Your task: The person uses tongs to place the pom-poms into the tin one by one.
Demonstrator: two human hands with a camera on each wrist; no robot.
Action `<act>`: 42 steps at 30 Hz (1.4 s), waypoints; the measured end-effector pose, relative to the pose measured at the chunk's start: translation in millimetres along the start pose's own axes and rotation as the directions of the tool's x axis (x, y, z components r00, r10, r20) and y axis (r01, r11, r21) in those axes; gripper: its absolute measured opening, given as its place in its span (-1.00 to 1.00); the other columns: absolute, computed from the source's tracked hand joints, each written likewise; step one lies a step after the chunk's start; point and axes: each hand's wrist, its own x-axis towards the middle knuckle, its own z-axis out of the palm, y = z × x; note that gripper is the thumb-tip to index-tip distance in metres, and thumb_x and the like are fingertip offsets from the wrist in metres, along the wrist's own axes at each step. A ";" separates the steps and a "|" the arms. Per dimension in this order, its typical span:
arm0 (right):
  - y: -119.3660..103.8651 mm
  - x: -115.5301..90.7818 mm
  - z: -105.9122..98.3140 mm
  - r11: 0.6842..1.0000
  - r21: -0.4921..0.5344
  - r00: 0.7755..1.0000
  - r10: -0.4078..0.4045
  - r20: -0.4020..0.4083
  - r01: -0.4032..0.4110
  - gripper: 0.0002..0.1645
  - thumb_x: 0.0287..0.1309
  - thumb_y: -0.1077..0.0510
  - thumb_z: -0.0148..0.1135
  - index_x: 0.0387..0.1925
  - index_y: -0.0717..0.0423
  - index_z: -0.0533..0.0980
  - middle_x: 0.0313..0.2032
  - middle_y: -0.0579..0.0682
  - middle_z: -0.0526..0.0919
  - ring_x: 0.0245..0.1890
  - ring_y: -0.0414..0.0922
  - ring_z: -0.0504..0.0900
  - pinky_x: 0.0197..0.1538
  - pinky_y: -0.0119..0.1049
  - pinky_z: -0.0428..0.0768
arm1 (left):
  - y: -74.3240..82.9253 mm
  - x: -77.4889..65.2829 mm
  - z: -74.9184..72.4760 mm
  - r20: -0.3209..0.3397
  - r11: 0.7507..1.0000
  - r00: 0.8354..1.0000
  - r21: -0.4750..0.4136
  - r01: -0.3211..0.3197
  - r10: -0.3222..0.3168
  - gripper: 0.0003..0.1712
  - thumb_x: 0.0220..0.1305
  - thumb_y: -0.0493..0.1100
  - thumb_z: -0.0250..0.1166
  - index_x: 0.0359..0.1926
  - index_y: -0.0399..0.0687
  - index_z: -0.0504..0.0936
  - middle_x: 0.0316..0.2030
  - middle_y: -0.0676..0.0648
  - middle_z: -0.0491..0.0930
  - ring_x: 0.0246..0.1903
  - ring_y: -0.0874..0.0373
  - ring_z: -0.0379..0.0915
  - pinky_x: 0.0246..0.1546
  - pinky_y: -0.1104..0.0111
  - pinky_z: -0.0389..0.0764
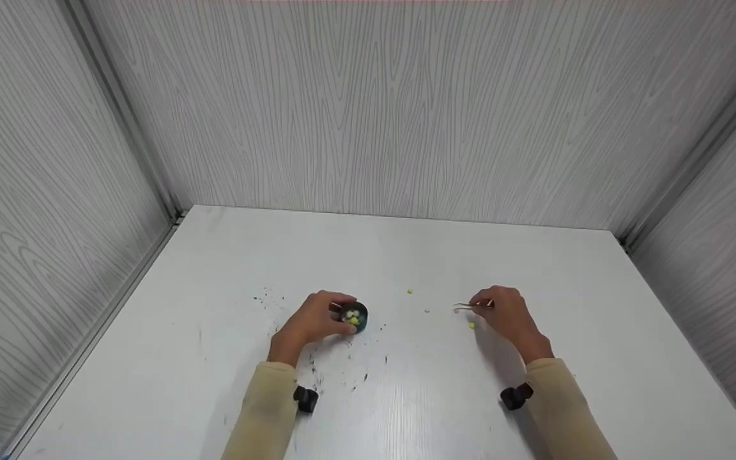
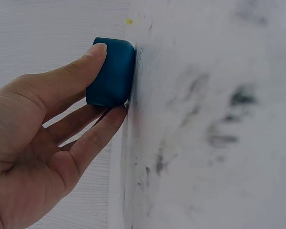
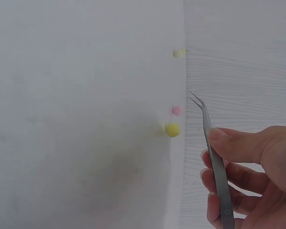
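Observation:
My left hand (image 1: 317, 317) grips a small round teal cup (image 2: 110, 71), thumb on one side and fingers round the other. Several little yellow and whitish balls (image 1: 354, 319) lie inside its dark mouth. In my right hand (image 1: 502, 313) are metal tweezers (image 3: 214, 157) with bent tips, pinched between thumb and fingers. The two tips stand slightly apart with nothing between them. Close by those tips is a pink ball (image 3: 177, 110), and a yellow ball (image 3: 172, 130) sits nearer the hand. A pale pinkish ball (image 1: 427, 311) lies between the cup and the tweezers.
Farther back on the white table (image 1: 502, 255) is another yellow ball (image 1: 409, 291). Dark smudges (image 1: 317, 370) and specks mark the tabletop around the left hand. Grey wood-grain panels (image 1: 368, 115) enclose the table at the back and both sides.

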 end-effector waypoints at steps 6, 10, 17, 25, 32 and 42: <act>4.4 -5.3 -4.1 1.000 -0.001 1.000 0.014 0.008 -0.014 -0.86 0.15 0.40 0.42 -0.25 0.21 0.78 -0.29 0.13 0.79 -0.27 0.01 0.69 -0.17 -0.13 0.66 | 2.1 -0.4 2.6 0.018 1.000 1.000 -0.012 -0.016 0.017 -0.32 0.18 -0.23 0.54 0.34 -0.03 0.59 0.24 -0.18 0.63 0.24 -0.16 0.58 0.28 -0.04 0.60; 6.6 -5.4 -6.3 1.000 -0.011 1.000 0.015 0.010 -0.015 -0.86 0.15 0.39 0.42 -0.25 0.21 0.78 -0.29 0.12 0.79 -0.26 0.00 0.69 -0.15 -0.12 0.65 | 3.4 0.4 2.1 0.014 1.000 1.000 -0.013 -0.017 0.017 -0.32 0.18 -0.24 0.53 0.34 -0.03 0.59 0.24 -0.18 0.62 0.24 -0.17 0.58 0.28 -0.03 0.60; 9.2 -6.4 -10.7 0.999 -0.016 0.999 0.034 0.008 -0.034 -0.87 0.15 0.40 0.41 -0.26 0.21 0.78 -0.29 0.14 0.79 -0.27 0.01 0.69 -0.18 -0.14 0.64 | 3.4 3.5 1.2 0.014 1.000 1.000 -0.005 -0.007 0.007 -0.32 0.17 -0.24 0.55 0.33 -0.01 0.59 0.24 -0.18 0.62 0.24 -0.16 0.58 0.28 0.00 0.61; 13.4 -8.3 -8.2 0.998 -0.030 0.999 0.053 -0.002 -0.053 -0.87 0.15 0.39 0.42 -0.27 0.20 0.78 -0.30 0.14 0.79 -0.27 0.01 0.69 -0.16 -0.10 0.65 | 2.9 4.5 2.5 0.007 1.000 1.000 -0.005 0.005 -0.005 -0.33 0.16 -0.24 0.55 0.32 0.02 0.60 0.25 -0.18 0.62 0.25 -0.17 0.57 0.29 -0.01 0.60; 9.9 -3.8 -3.4 0.999 -0.002 0.999 0.032 0.007 -0.032 -0.87 0.16 0.40 0.41 -0.26 0.23 0.77 -0.30 0.15 0.77 -0.29 0.01 0.68 -0.21 -0.15 0.65 | 1.1 1.7 -0.8 -0.021 1.000 1.000 0.011 -0.023 0.023 -0.33 0.14 -0.26 0.56 0.30 -0.03 0.62 0.25 -0.21 0.59 0.23 -0.18 0.59 0.30 -0.05 0.58; 7.5 -2.5 0.2 0.998 -0.009 0.998 0.058 0.001 -0.058 -0.86 0.15 0.40 0.42 -0.26 0.21 0.78 -0.30 0.13 0.78 -0.27 -0.01 0.67 -0.17 -0.15 0.65 | -0.3 1.8 -0.2 -0.020 1.000 1.000 0.013 0.009 -0.009 -0.33 0.14 -0.24 0.56 0.30 0.01 0.62 0.25 -0.20 0.61 0.24 -0.17 0.58 0.32 -0.06 0.55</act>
